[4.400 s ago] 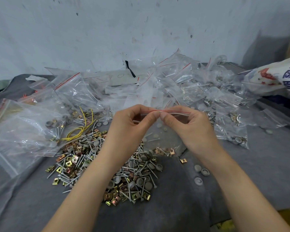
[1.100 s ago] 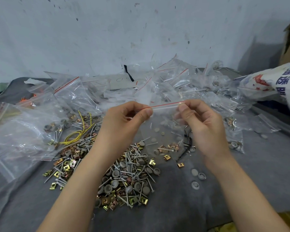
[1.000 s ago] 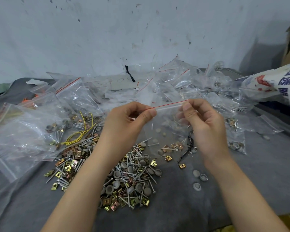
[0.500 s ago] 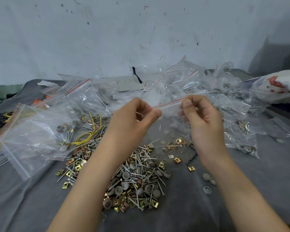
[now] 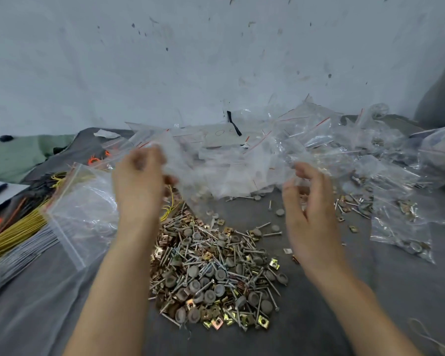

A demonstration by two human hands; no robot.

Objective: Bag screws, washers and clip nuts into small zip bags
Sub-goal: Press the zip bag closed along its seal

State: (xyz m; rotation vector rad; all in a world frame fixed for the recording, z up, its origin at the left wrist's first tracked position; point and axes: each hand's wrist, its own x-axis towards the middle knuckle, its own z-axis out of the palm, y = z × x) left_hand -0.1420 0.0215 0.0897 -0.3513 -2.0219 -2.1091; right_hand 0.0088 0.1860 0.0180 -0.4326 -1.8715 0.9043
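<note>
bag look: I see a small clear plastic zip bag [image 5: 180, 170], smeared by motion; its contents are too blurred for me to tell.
bag place: in the air, just behind the far left edge of the loose heap of silver screws, grey round washers and brass-coloured square clip nuts [image 5: 211, 273].
bag axis: its long axis slants from upper left down to the right, with the lower end pointing toward the heap.
left hand [image 5: 139, 181]: above the heap's far left, fingers curled round the bag's upper end.
right hand [image 5: 311, 214]: above the heap's right side, apart from the bag, fingers loosely curled, holding nothing I can make out.
behind the heap: a pile of filled clear zip bags [image 5: 306, 145].
left of the heap: a large clear plastic bag [image 5: 82, 209], then a bundle of yellow wires [image 5: 16, 232].
under the heap: dark grey cloth [image 5: 370, 291].
</note>
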